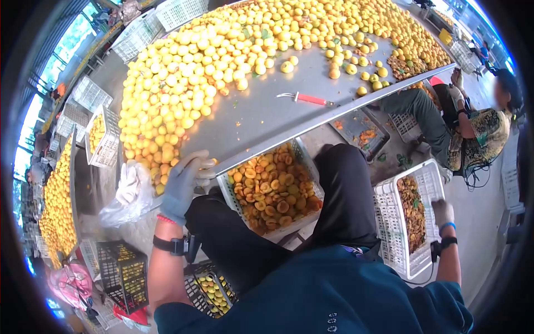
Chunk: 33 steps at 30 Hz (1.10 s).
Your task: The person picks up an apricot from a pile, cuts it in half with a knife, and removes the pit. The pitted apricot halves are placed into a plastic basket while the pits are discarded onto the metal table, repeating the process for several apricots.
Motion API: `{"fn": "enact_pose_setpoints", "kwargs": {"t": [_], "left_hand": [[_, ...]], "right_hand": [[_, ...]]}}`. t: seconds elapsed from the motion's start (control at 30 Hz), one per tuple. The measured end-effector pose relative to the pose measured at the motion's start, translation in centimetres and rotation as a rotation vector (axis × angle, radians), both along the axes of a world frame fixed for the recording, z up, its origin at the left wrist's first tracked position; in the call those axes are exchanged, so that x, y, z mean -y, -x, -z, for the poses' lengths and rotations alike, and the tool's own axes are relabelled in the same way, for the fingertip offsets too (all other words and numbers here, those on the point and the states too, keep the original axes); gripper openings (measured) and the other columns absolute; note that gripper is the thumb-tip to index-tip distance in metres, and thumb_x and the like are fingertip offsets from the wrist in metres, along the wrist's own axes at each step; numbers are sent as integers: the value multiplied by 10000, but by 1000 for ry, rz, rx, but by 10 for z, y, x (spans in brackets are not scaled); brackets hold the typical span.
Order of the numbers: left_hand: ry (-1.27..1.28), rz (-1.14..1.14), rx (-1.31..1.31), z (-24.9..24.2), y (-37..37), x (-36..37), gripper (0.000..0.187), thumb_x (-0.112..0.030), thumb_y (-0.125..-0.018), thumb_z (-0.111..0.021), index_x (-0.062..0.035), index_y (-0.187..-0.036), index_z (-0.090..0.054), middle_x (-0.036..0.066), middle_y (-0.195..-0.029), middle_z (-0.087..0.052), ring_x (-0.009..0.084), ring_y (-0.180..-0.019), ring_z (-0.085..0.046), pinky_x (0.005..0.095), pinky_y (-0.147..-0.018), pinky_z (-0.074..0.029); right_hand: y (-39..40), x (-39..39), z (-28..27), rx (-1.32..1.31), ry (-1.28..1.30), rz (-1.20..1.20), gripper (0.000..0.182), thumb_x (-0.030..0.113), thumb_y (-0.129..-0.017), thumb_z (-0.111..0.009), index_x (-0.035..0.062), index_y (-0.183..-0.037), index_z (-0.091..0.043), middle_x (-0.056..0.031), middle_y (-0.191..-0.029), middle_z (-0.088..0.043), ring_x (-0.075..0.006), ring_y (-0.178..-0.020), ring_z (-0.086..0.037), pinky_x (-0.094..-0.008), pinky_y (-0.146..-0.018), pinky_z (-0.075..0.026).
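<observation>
My left hand, in a grey glove, is at the near left edge of the metal table, beside the yellow fruit; its fingers are curled by a fruit, and its grip is unclear. On the right, my gloved right hand rests at the rim of a white basket of brown pits and scraps; its fingers are partly hidden. A curved knife with a red handle lies on the table. Between my knees, a white crate holds halved orange fruit.
A clear plastic bag with white cloth hangs at the table's left end. A grey tray with scraps lies beyond my right knee. Another person sits at the right. Black crates stand at the lower left.
</observation>
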<state>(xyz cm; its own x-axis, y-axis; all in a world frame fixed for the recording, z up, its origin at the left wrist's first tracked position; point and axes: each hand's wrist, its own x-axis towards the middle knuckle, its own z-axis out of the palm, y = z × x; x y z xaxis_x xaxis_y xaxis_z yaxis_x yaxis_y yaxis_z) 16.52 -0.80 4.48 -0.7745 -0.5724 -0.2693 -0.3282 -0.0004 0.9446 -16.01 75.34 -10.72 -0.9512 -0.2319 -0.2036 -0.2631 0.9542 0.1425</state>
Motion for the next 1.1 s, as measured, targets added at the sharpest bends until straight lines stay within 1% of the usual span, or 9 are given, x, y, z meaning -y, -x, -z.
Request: {"fn": "enact_pose_setpoints", "kwargs": {"t": [0.07, 0.17, 0.33, 0.47, 0.5, 0.63, 0.8, 0.9, 1.1], "left_hand": [[16, 35, 14, -3, 4, -3, 393, -275, -1044, -466, -17, -1322, -566, 128, -1152, -694, 203, -985, -697, 320, -856, -559], [144, 104, -67, 20, -2, 10, 412, -293, -1031, -492, 0, -1311, -566, 130, -1226, -665, 220, -1129, -645, 341, -993, -501], [468, -102, 95, 61, -11, 41, 589, -384, -978, -564, 15, -1405, -495, 220, -1329, -604, 315, -1256, -563, 356, -1046, -435], [418, -383, 80, 87, -30, 107, 627, -399, -970, -565, 28, -1420, -472, 247, -1414, -533, 349, -1320, -507, 379, -1060, -427], [738, -287, 218, 106, -43, 144, 614, -382, -968, -557, 39, -1408, -477, 266, -1398, -540, 376, -1314, -509, 390, -1060, -427], [720, -422, 324, 75, -66, 230, 574, -355, -969, -549, 14, -1405, -487, 278, -1367, -561, 383, -1311, -517, 391, -1062, -421], [639, -595, 323, 59, -70, 317, 515, -324, -1014, -491, 2, -1412, -497, 223, -1377, -577, 308, -1312, -523, 346, -1090, -390], [698, -548, 355, 80, -62, 379, 550, -363, -1011, -487, 3, -1421, -482, 241, -1368, -576, 346, -1307, -519, 371, -1092, -392], [924, -438, 591, 104, -30, 439, 658, -524, -993, -423, 14, -1354, -540, 287, -1299, -596, 429, -1248, -544, 452, -1082, -409]], "right_hand": [[-42, 7, -37, 65, -64, 89, 266, 232, -871, -619, 16, -1000, -706, -234, -936, -705, -399, -874, -677, -456, -755, -541], [-8, 39, -17, -137, 325, -4, 276, 198, -880, -619, 19, -1073, -703, -206, -946, -720, -343, -862, -698, -383, -748, -547], [32, 275, -59, 109, 789, -239, 226, 100, -890, -643, 15, -1093, -692, -153, -944, -727, -248, -907, -705, -344, -810, -533], [16, 468, -116, 347, 886, -498, 220, 90, -897, -646, 15, -1096, -700, -153, -950, -722, -224, -881, -694, -324, -813, -531], [13, 509, -121, 410, 907, -520, 221, 89, -897, -646, 12, -1097, -699, -151, -944, -721, -224, -871, -693, -322, -807, -532], [-4, 663, -137, 480, 876, -926, 260, 46, -894, -628, -33, -1140, -663, -123, -931, -690, -178, -825, -651, -314, -751, -531], [-29, 829, -130, 374, 795, -1271, 316, 137, -859, -673, 60, -1166, -670, -183, -1044, -690, -376, -926, -678, -413, -810, -553], [-38, 918, -115, 363, 818, -1354, 358, 247, -900, -633, 64, -1208, -642, -197, -1073, -683, -372, -945, -676, -440, -804, -547], [-61, 1026, -83, 198, 829, -1523, 428, 175, -888, -629, 43, -1292, -579, -183, -1279, -623, -378, -1075, -649, -411, -896, -550]]}}
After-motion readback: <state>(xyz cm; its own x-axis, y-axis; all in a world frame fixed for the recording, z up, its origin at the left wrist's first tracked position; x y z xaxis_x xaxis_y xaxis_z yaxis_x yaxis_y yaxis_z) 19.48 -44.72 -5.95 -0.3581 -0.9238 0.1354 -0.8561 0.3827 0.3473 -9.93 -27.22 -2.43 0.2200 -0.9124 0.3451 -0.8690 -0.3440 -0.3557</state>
